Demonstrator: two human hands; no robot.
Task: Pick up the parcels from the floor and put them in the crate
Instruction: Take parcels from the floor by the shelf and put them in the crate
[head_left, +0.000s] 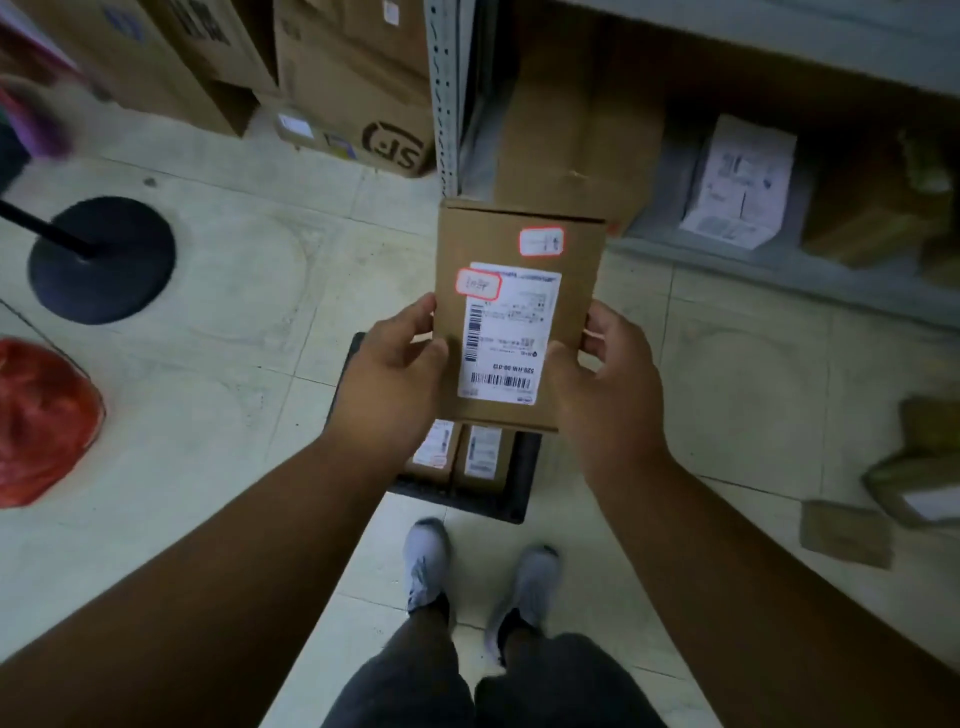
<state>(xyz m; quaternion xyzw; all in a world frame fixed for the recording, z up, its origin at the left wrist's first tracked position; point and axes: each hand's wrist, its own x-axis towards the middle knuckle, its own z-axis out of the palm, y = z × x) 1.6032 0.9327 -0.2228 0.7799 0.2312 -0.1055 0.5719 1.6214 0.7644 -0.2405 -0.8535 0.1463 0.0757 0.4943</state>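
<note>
- We held a cardboard parcel (519, 317) above the black crate (511, 499), left hand (395, 379) and right hand (605, 384) gripping its sides, fingers curled.
- Its label read "520-H18 00-013"; red-edged stickers unreadable.
- A floor carton (363, 104) read "SF".

There is 1 view only, from a wide-angle camera worn on the person's head. It looks steeply down and a little forward, so the tiled floor (249, 291) fills most of the picture, with the person's own shoes (426, 561) near the bottom edge. Both forearms reach up from the lower corners, close to the lens. Straight lines bow toward the edges, as on the shelf post (444, 93) at the top.
</note>
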